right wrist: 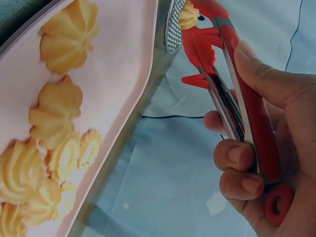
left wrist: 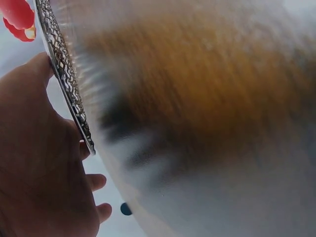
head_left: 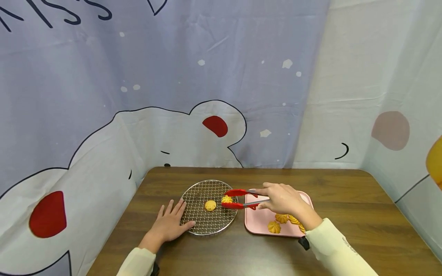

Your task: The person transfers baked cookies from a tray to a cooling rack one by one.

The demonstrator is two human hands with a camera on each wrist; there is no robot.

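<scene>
Right hand (head_left: pixel 284 199) squeezes red tongs (head_left: pixel 241 199) on a cookie (head_left: pixel 226 199) over the wire rack (head_left: pixel 198 226) | left hand (head_left: pixel 169 226) flat, fingers spread, touching the rack's rim | pink tray (head_left: pixel 255 226) beside it.

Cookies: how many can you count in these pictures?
At least 8: one lying on the wire rack, one held in the red tongs above the rack, and about six clustered on the pink tray; the right hand may hide more.

Head view: even, bright light showing, soft shadows lying under hands, edges bowing | Left wrist view: heavy blur smearing the table (left wrist: pixel 197 84), wire rack (left wrist: pixel 66 81) rim staying sharp | Right wrist view: bright, cookies (right wrist: pixel 54 118) slightly softening.
</scene>
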